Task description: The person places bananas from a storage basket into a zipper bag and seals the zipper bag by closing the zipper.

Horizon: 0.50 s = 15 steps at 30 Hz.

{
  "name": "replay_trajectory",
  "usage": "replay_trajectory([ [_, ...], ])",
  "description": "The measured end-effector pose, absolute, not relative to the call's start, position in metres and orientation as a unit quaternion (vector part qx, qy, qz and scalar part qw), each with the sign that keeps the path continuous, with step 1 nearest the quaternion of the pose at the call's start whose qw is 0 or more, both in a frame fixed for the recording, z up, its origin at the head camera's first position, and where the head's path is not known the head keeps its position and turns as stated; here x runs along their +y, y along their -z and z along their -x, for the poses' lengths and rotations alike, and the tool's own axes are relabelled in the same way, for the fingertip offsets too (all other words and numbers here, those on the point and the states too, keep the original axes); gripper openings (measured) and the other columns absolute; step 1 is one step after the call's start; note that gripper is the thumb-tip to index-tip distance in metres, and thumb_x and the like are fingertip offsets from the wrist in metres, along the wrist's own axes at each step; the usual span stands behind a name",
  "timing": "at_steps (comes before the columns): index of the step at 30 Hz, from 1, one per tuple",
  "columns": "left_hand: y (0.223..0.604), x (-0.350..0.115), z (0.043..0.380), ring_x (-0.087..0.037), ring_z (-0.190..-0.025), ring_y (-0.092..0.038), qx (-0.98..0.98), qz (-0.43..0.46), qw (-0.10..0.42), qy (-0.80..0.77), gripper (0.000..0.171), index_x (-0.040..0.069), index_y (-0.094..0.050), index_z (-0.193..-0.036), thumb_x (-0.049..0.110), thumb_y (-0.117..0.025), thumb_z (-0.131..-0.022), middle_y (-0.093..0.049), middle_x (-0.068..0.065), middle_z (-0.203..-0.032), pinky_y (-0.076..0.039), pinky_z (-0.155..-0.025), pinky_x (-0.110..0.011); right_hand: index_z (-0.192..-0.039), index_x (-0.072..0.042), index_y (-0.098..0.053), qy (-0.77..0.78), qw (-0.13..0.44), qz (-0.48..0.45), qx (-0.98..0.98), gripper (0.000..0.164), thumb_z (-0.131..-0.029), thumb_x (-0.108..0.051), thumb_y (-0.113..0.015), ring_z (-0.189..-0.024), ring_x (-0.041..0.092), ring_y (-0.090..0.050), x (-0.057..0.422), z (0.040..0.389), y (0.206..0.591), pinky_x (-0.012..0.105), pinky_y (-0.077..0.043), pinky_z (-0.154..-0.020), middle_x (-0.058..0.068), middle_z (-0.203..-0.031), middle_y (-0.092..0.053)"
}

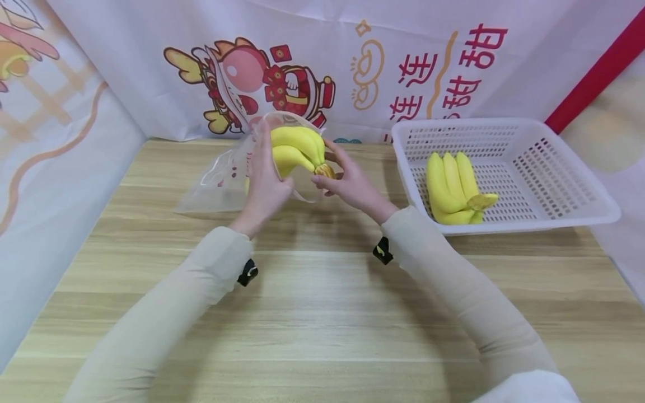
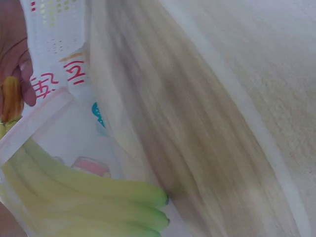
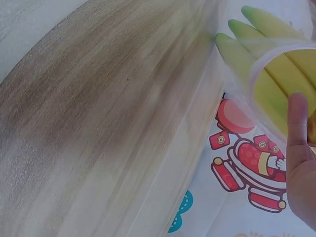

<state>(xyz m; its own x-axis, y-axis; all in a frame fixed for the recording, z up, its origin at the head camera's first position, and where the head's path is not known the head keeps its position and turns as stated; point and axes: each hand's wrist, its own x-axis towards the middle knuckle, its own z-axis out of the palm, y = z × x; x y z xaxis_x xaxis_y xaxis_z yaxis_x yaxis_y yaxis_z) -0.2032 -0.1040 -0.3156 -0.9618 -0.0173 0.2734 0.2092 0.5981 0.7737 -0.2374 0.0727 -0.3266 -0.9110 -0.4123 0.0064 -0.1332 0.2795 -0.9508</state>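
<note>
- Bananas [image 1: 304, 135], one yellow bunch: at the back of the table, left of the basket; bodies inside the bag, stem [image 1: 325, 170] outside its mouth. Tips seen through the film in both wrist views, greenish there.
- Bag [image 1: 216, 193], clear film with small red print: mouth raised and opened round the bunch, lower end trailing to the left over the table.
- Left hand [image 1: 265, 182]: at the bag's mouth, fingers fairly straight along its outer side, thumb toward the opening — holds the bag between them.
- Right hand [image 1: 353, 182]: partly closed, fingers and thumb pinching the stem; the left wrist view shows the same grip at its edge.
- Sleeves [image 1: 166, 313], pale, long: one on each forearm, with a small black item [image 1: 247, 273] below each cuff.
- Basket [image 1: 529, 226], white plastic, perforated: at the right of the table, near the right forearm.
- Second bunch [image 1: 450, 187], yellow: inside the basket, at its left end, stem toward the right — apart from both hands.
- Table [image 1: 322, 319], light wood grain: beneath all of these.
- Cloth [image 1: 327, 19], white: behind the table, printed with a red cartoon figure [image 1: 247, 70] and red characters [image 1: 484, 46].
</note>
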Motion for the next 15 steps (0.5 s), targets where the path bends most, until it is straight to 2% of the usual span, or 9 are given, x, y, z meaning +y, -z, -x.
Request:
replay_trajectory([
  [3,0.3136,-0.1051,0.2032,-0.017,-0.151,-0.001,-0.883,0.051,0.125,0.450,0.104,0.023,0.007,-0.154,-0.003,-0.058,-0.078,0.003,0.003,-0.163,-0.001,-0.122,-0.050,-0.152,-0.022,-0.021,0.576,0.119,0.175,0.789,0.076,-0.090,-0.013,-0.064,-0.098,0.029,-0.066,0.0713,0.2370,0.3260,0.032,-0.059,-0.072,0.010,-0.150,-0.039],
  [5,0.3129,-0.1053,0.2030,-0.017,-0.151,-0.001,-0.884,0.052,0.125,0.447,0.103,0.022,0.006,-0.154,-0.002,-0.059,-0.078,0.003,0.003,-0.163,0.000,-0.122,-0.050,-0.151,-0.019,-0.022,0.584,0.124,0.185,0.781,0.075,-0.090,-0.008,-0.062,-0.101,0.031,-0.065,0.0714,0.2366,0.3250,0.032,-0.058,-0.074,0.011,-0.151,-0.038],
  [7,0.3129,-0.1053,0.2031,-0.017,-0.151,-0.001,-0.885,0.053,0.126,0.445,0.102,0.021,0.005,-0.155,-0.001,-0.059,-0.078,0.003,0.003,-0.163,0.000,-0.122,-0.050,-0.151,-0.018,-0.022,0.589,0.134,0.198,0.772,0.074,-0.089,-0.002,-0.059,-0.105,0.033,-0.063,0.0725,0.2356,0.3235,0.030,-0.058,-0.077,0.012,-0.151,-0.036],
  [10,0.3132,-0.1058,0.2025,-0.018,-0.151,-0.002,-0.885,0.056,0.131,0.442,0.101,0.018,0.003,-0.155,0.000,-0.059,-0.077,0.003,0.002,-0.163,0.001,-0.122,-0.050,-0.154,-0.019,-0.017,0.590,0.155,0.219,0.761,0.077,-0.089,0.003,-0.054,-0.112,0.036,-0.061,0.0752,0.2341,0.3212,0.034,-0.056,-0.089,0.014,-0.153,-0.031],
  [15,0.3139,-0.1065,0.2017,-0.021,-0.151,-0.003,-0.885,0.060,0.139,0.441,0.100,0.017,0.001,-0.155,-0.002,-0.060,-0.077,0.000,0.000,-0.163,0.002,-0.122,-0.051,-0.154,-0.015,-0.017,0.587,0.158,0.231,0.760,0.071,-0.094,0.001,-0.051,-0.120,0.036,-0.057,0.0761,0.2343,0.3211,0.036,-0.049,-0.103,0.016,-0.152,-0.032],
])
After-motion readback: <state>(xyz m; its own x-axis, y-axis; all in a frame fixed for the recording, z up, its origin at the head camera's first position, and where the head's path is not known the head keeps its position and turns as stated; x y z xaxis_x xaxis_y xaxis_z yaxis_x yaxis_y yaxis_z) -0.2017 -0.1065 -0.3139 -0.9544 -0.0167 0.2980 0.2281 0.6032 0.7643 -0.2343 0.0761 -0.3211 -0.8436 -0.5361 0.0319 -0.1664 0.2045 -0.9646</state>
